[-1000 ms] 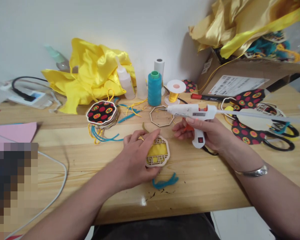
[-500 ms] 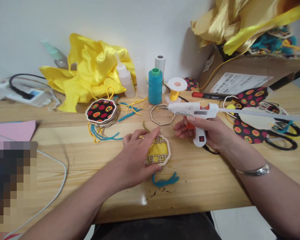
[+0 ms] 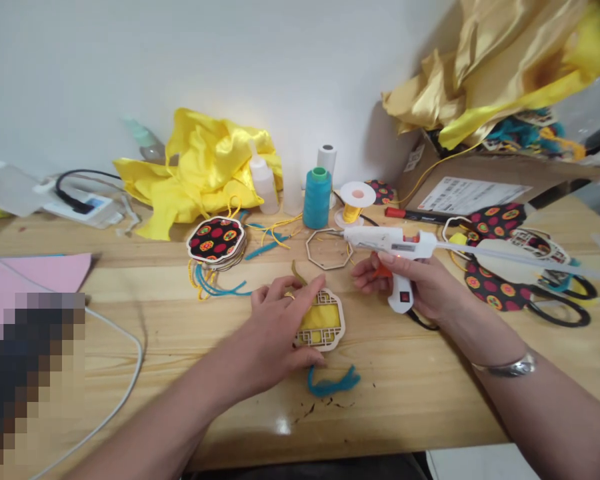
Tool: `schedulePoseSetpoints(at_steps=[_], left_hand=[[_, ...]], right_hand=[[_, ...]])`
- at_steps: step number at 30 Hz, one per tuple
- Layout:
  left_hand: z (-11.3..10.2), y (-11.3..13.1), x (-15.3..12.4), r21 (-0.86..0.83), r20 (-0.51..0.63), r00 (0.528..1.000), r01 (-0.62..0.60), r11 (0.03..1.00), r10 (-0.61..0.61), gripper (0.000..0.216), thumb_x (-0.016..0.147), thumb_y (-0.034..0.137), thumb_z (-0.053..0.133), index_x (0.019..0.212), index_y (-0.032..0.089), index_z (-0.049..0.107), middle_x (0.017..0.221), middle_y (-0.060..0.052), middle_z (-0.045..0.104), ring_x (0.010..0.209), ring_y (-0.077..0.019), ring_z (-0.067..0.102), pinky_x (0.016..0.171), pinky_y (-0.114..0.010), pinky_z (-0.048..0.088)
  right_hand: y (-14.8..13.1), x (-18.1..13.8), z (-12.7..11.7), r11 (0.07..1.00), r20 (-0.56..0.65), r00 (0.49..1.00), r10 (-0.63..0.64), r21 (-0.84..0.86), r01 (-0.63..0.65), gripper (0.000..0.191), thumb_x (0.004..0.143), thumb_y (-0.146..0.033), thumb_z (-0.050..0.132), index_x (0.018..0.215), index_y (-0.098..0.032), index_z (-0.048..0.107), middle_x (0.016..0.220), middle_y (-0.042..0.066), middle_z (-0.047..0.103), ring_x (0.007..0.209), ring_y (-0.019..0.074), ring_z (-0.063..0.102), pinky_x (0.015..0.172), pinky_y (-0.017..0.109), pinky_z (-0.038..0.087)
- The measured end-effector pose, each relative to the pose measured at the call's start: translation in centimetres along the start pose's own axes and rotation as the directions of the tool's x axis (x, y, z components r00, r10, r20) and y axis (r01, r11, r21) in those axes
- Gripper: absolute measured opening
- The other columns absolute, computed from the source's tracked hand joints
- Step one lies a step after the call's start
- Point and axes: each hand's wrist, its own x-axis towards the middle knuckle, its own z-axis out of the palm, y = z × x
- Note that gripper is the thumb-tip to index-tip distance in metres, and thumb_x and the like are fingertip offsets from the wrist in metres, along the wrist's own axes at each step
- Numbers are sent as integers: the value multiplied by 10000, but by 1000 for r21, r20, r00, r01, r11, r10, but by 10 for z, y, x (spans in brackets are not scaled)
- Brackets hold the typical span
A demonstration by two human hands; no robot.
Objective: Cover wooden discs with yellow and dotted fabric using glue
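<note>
My left hand (image 3: 283, 320) grips a wooden lattice ornament (image 3: 336, 331) backed with yellow cloth, its thumb and fingers at the rim on opposite sides. Blue cord (image 3: 333, 384) trails from the ornament's near edge. In my right hand (image 3: 427, 287) is a white hot glue gun (image 3: 387, 241), held level with its nozzle pointing left and an orange trigger under the fingers. A clear glue stick (image 3: 455, 249) juts from its rear. Below the nozzle, on the table, lies a thin octagonal wooden frame (image 3: 309, 252).
Behind stand a blue thread cone (image 3: 317, 200), a wire spool (image 3: 357, 195) and a glue bottle (image 3: 263, 183) beside yellow satin (image 3: 205, 160). Patterned ornaments (image 3: 216, 239) are stacked left. Scissors (image 3: 560, 310) lie right, near a cardboard box (image 3: 460, 180); a power strip (image 3: 80, 200) sits far left.
The whole view has shifted, so things sit slightly lower in the picture. Both hands keep their hold on the ornament and the glue gun, with little visible movement over the table.
</note>
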Motion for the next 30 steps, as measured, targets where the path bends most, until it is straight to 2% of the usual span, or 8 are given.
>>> schedulePoseSetpoints(at_steps=[4,7,11,13,16,18,23,30], left_hand=[[-1,-2,-1,7,8,1000,-8,1000,8,952,674,452,740,1451,239,233,1284,-139,557,1276,-342,337,1017,-518,237],[-6,-1,-1,24,-1,1000,-29,999,29,983,671,565,701,1460,245,211,1440,-145,420,1330,-362,272,1035,-536,217],[-12,3,0,100,-157,986,-36,994,51,646,916,471,405,1471,233,175,1530,-105,280,1422,-290,128,1083,-503,160],[-10,8,0,164,-178,974,-114,980,143,641,934,463,354,1480,202,144,1536,-97,268,1438,-268,47,1114,-482,98],[-3,15,0,241,-56,955,-270,932,291,837,860,613,386,1486,136,101,1558,-105,186,1437,-283,-19,1142,-452,23],[1,19,0,270,11,946,-316,909,325,889,832,672,360,1482,118,114,1560,-110,165,1435,-297,-17,1143,-455,-13],[4,22,1,270,125,954,-299,915,274,784,854,674,273,1471,196,199,1547,-102,206,1427,-320,72,1137,-503,25],[4,23,4,255,174,960,-258,932,218,739,868,651,283,1454,202,257,1542,-117,221,1424,-305,107,1142,-488,106]], right_hand=[[-2,-2,1,1000,-7,1000,10,3,-10,251,729,-376,732,839,-154,693,836,82,714,710,186,674,619,265,568],[-4,-3,2,1000,2,1000,-3,20,3,252,724,-371,737,844,-154,694,826,80,709,699,181,668,625,270,568],[-4,-3,2,999,10,1000,-25,33,24,236,736,-356,732,850,-154,692,836,81,706,695,177,664,636,281,568],[-4,-3,2,999,14,999,-30,42,29,232,738,-356,732,856,-160,692,831,75,705,689,173,664,630,279,566],[-4,-3,1,998,21,999,-39,45,38,228,749,-365,722,852,-162,698,832,70,703,696,165,664,641,271,560],[-4,-2,0,998,27,999,-43,35,42,229,756,-369,715,836,-154,702,834,72,702,705,162,663,656,270,556],[-2,-1,-1,998,29,998,-52,27,51,231,750,-372,715,819,-152,696,822,69,699,699,168,660,654,285,547],[-2,0,-3,999,29,999,-32,42,31,238,729,-381,728,800,-154,708,819,72,703,699,175,662,656,284,546]])
